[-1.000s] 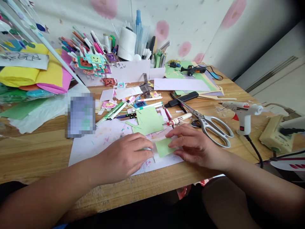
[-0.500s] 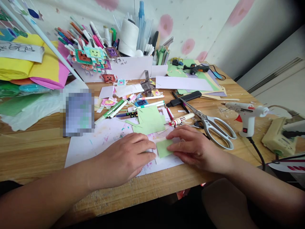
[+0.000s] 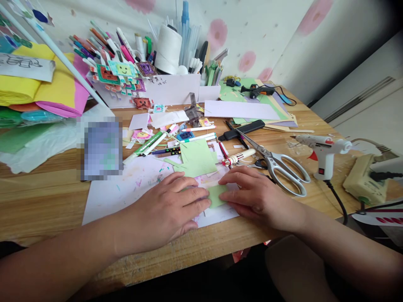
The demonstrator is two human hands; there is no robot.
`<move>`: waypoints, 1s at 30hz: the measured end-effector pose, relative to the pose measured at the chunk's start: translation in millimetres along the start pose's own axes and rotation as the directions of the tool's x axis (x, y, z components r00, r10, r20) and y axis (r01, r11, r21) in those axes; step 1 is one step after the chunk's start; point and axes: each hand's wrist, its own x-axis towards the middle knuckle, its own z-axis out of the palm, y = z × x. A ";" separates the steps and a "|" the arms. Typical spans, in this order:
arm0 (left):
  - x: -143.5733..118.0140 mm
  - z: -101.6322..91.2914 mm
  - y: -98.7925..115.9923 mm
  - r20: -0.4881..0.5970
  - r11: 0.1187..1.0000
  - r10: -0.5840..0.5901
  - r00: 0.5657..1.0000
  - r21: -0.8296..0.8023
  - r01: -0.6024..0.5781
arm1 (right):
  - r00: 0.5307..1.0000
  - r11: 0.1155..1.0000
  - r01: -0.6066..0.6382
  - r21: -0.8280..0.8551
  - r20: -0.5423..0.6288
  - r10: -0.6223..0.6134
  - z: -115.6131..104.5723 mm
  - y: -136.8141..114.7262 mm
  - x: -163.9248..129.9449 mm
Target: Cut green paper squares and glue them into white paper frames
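A small piece of light green paper [image 3: 216, 197] lies over white paper near the table's front edge, between my hands. Fingers of my left hand [image 3: 171, 205] are stretched out, their tips touching the green piece's left edge. My right hand [image 3: 256, 197] grips its right side with bent fingers; the thumb is partly hidden. Just beyond them lies a larger light green sheet [image 3: 199, 158]. Beneath is a big white sheet [image 3: 110, 203] with coloured marks. Silver-handled scissors [image 3: 280, 165] rest right of my right hand, close to a pen with a figure on it [image 3: 237, 157].
A white glue gun [image 3: 325, 153] and a power strip [image 3: 362, 178] stand at the right, with cords. Several markers [image 3: 151, 142] and paper scraps lie beyond the sheet. A white thread spool [image 3: 169, 48] and pens line the back. Coloured paper rolls [image 3: 59, 84] are at the left.
My left hand has shifted slightly right, its fingers now reaching the green piece's left edge and covering part of it. My right hand keeps its place on the paper.
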 end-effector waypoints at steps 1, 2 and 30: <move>-0.2 -0.6 1.7 0.014 0.998 -0.002 1.000 0.056 0.001 | 1.000 1.000 0.005 -0.007 -0.001 -0.005 0.6 0.7 -0.3; -0.4 -1.2 3.6 0.027 0.994 -0.009 1.000 0.108 0.006 | 1.000 1.000 0.009 -0.015 -0.001 -0.009 1.3 1.4 -0.7; 3.5 5.1 13.5 0.029 0.960 -0.048 0.998 0.279 0.038 | 0.996 0.997 -0.063 0.050 0.069 0.059 -1.5 -6.4 -7.8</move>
